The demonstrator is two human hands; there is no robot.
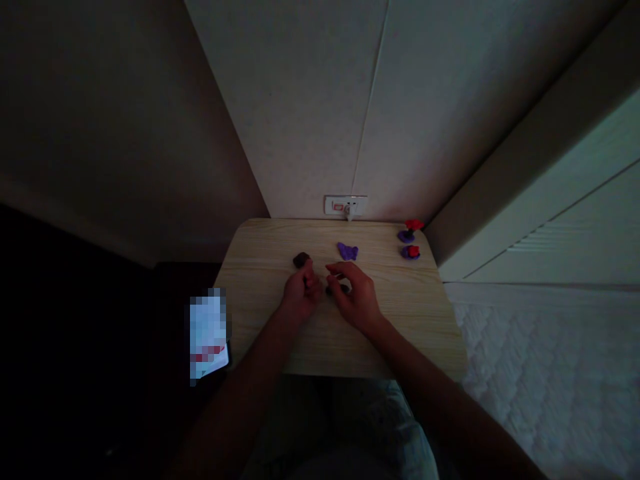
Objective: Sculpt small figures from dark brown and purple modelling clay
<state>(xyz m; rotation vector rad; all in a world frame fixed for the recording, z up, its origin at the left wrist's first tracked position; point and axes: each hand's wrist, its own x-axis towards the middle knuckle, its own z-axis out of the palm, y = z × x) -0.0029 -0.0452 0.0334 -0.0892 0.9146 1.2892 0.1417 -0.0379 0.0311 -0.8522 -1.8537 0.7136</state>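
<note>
My left hand is closed over the middle of the wooden table, with its fingers curled in. Whatever they pinch, if anything, is hidden or too small to name. Just beyond its thumb lies a dark brown lump that looks like modelling clay. Facing it, my right hand is open, thumb and forefinger bent and apart with nothing visible between the tips. A small dark piece shows partly under the right thumb. Farther back lies a flattened, crumpled purple piece of clay.
Two small figures stand at the table's back right: a red flower shape on a purple base, and a purple-and-red piece. A wall socket with a plug sits behind. At left glows a blurred screen; a white quilted bed is at right.
</note>
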